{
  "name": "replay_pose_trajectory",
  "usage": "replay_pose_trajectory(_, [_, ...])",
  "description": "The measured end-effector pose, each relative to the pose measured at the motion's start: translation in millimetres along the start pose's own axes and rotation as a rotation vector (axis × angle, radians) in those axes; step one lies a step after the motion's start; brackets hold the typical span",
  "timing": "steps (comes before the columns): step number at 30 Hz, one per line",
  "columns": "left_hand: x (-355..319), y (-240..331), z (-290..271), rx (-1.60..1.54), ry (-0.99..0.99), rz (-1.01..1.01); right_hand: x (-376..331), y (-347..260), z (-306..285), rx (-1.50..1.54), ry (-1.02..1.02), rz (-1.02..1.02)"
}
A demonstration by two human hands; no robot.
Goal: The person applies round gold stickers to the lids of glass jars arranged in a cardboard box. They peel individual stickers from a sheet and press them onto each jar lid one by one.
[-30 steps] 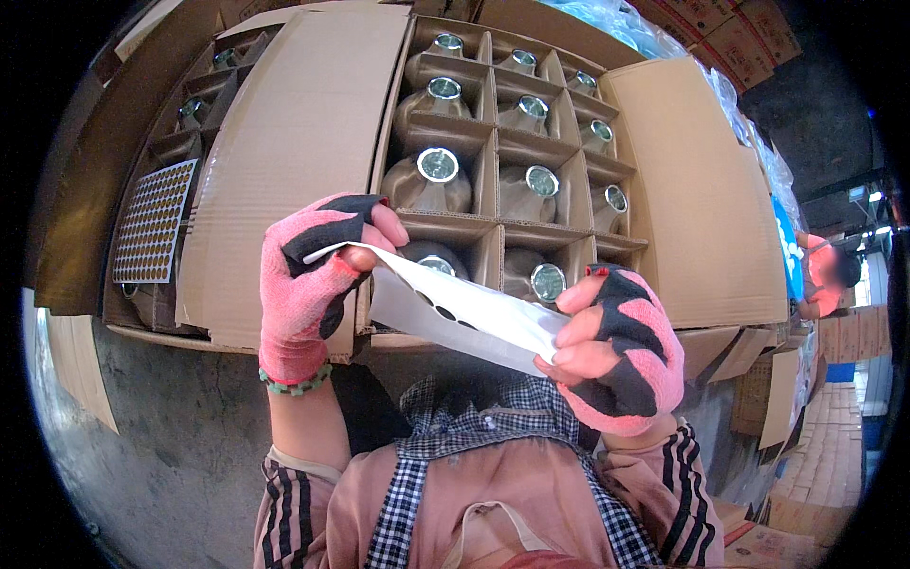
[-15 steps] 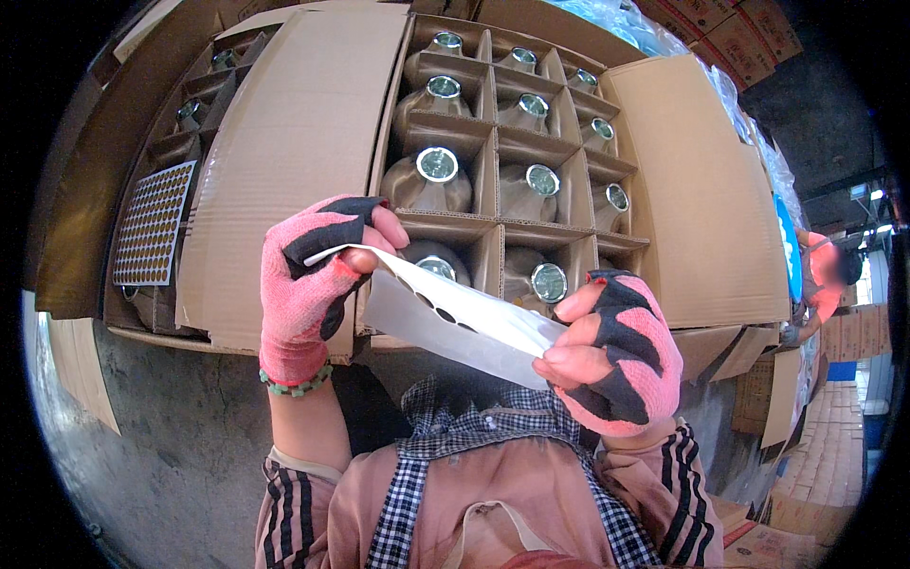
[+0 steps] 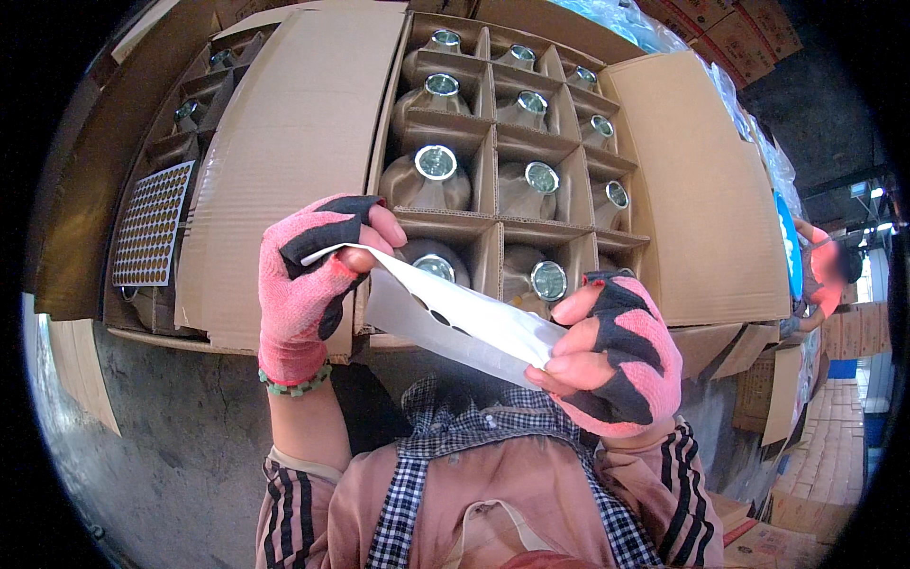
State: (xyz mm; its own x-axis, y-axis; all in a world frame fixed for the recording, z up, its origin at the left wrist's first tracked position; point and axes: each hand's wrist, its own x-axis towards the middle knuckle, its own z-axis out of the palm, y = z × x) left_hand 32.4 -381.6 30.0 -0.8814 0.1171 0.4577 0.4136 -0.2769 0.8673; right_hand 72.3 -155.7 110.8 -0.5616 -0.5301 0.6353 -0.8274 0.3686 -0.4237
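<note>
A white sticker sheet (image 3: 474, 308), bent over along its length, is stretched between my hands above the near edge of a carton. A few dark round spots show along its fold, and a translucent layer hangs below. My left hand (image 3: 308, 280), in a pink and black fingerless glove, pinches the upper left end. At the lower right end, my right hand (image 3: 621, 356), gloved alike, grips the sheet between thumb and fingers. Behind it stand several round-bodied glass bottles (image 3: 538, 180) with narrow necks, upright in cardboard dividers (image 3: 545, 147).
The open carton's flaps (image 3: 701, 190) spread to both sides. Left of it, a second carton holds more bottles (image 3: 187, 112), with a sheet of round brown stickers (image 3: 154, 228) on top. Another person (image 3: 827, 270) is at the far right, near stacked boxes (image 3: 844, 332).
The sheet has shifted slightly, and fewer dark spots show along its fold. My right fingers have changed their pinch a little; my left hand stays nearly still.
</note>
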Motion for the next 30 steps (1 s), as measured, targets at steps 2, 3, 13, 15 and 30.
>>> replay_pose_trajectory(2, [0.1, -0.9, -0.4, -0.011, -0.002, -0.001, 0.3, -0.6, 0.2, -0.005, 0.005, 0.0])
replay_pose_trajectory(3, [0.4, -0.7, -0.2, -0.011, -0.001, -0.002, -0.3, -0.5, 0.6, -0.005, 0.018, -0.004])
replay_pose_trajectory(13, [0.5, -1.1, 0.9, -0.013, 0.008, -0.014, -5.7, 0.4, 0.2, -0.004, 0.038, -0.026])
replay_pose_trajectory(15, [-0.1, -0.7, 1.0, -0.007, 0.012, -0.012, -6.3, 1.4, -0.7, 0.001, 0.005, -0.035])
replay_pose_trajectory(30, [0.0, 2.3, 3.3, -0.001, 0.012, -0.025, 0.6, -1.0, -1.4, -0.074, -0.009, -0.034])
